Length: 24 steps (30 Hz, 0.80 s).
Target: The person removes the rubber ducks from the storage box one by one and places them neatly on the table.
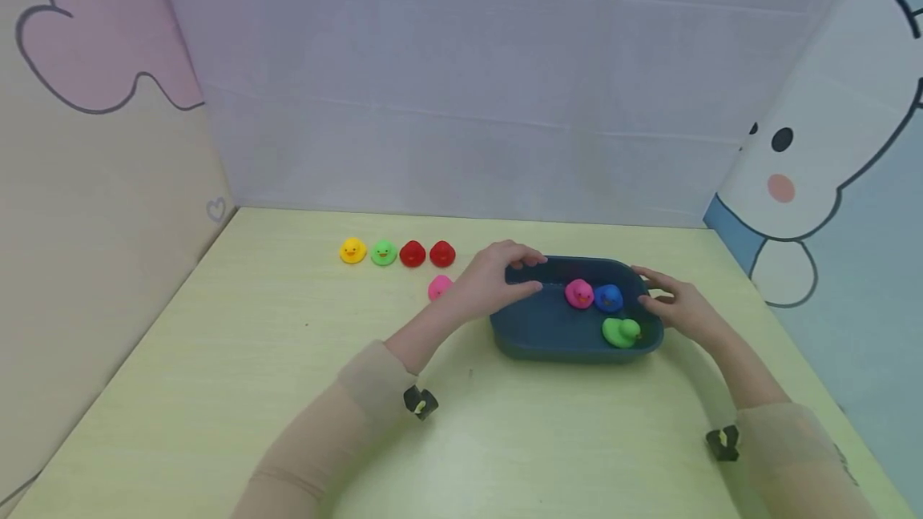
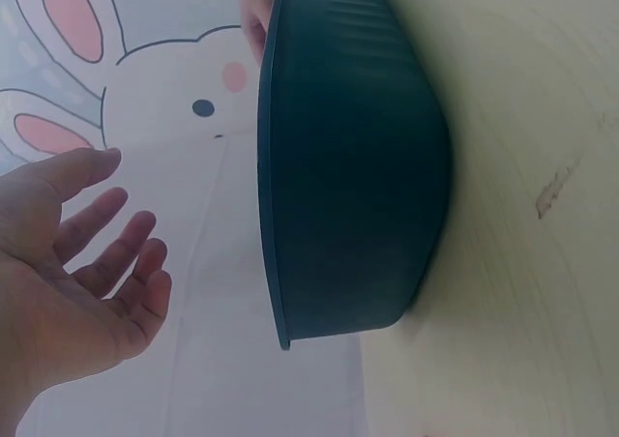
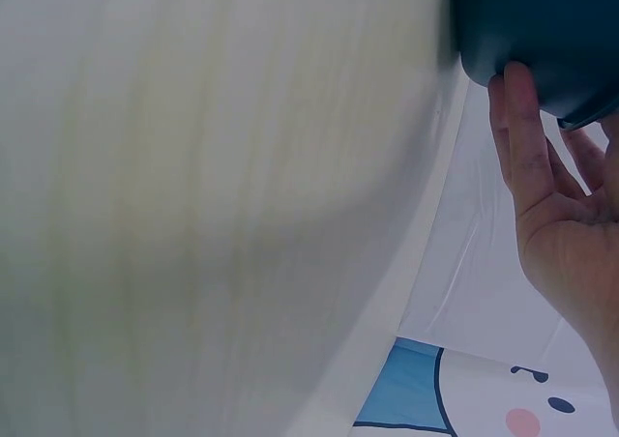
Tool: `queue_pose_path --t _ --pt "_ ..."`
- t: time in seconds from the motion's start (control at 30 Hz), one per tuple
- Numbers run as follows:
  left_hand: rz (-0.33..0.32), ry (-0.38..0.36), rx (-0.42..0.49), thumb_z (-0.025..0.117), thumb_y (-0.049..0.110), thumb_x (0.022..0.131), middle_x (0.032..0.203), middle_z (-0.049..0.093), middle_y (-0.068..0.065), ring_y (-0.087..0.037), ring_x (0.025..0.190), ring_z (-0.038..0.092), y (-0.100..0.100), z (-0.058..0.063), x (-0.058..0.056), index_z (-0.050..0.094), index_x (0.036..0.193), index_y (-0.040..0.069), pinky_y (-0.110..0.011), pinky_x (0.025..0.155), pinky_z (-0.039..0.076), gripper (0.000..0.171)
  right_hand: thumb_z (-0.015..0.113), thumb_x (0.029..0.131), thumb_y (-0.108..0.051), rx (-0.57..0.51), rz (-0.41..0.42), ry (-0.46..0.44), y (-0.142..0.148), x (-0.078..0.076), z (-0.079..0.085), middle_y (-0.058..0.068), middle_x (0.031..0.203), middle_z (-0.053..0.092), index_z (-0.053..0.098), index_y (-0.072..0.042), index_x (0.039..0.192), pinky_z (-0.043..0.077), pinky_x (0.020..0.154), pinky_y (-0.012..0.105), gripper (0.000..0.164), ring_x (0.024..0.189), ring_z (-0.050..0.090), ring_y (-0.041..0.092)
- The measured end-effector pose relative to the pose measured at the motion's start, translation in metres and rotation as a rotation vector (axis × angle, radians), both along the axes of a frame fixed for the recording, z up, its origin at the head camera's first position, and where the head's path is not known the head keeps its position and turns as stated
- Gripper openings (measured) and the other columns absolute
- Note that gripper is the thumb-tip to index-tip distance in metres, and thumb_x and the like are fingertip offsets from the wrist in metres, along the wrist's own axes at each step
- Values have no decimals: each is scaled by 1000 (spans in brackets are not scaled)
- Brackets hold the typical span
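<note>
A dark blue plastic basin (image 1: 537,327) stands right of centre on the table. Inside it, toward the right end, are a pink rubber duck (image 1: 579,294), a blue rubber duck (image 1: 609,298) and a green rubber duck (image 1: 621,332). My right hand (image 1: 681,309) grips the basin's right end, thumb at the rim and fingers against the outer wall in the right wrist view. Above the basin's left end is my left hand (image 1: 493,279), fingers loosely bent and nothing held. The left wrist view shows this hand (image 2: 82,273) apart from the basin wall (image 2: 353,166).
Back left, a yellow duck (image 1: 352,251), a light green duck (image 1: 384,252) and two red ducks, one here (image 1: 413,254), form a row. Another pink duck (image 1: 439,287) is partly hidden behind my left forearm. Walls border the table (image 1: 238,391) at the back and sides.
</note>
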State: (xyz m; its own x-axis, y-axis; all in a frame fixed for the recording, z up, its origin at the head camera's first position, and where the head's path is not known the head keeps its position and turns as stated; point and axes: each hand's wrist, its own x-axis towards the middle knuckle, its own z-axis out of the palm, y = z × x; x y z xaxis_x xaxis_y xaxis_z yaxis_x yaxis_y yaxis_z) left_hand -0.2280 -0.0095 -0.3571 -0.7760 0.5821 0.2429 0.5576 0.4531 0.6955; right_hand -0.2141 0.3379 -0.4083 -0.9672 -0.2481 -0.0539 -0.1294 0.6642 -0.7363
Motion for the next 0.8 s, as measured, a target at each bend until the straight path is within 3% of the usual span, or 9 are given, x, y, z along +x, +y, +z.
queue_pose_path --t 0.27,0.47,0.8 --pt "-25 -15 -7 68 28 87 121 58 2 -19 109 54 20 -7 -2 59 125 16 -25 90 46 40 51 97 -20 3 -8 -7 0 0 0 33 132 43 30 -6 147 56 69 31 56 114 52 45" --pt "-58 -7 -6 68 24 87 118 59 -1 -18 106 55 35 -15 -6 59 126 14 -27 92 46 41 51 97 -19 -1 -7 -16 -1 0 1 33 131 43 29 -7 147 56 69 30 56 114 53 42" --pt "-51 17 -69 69 24 86 116 63 -4 -17 103 58 58 -33 -17 60 125 15 -20 88 45 41 50 98 -19 -16 -5 -31 0 -2 -1 33 133 41 27 -8 148 56 71 33 56 119 48 48"
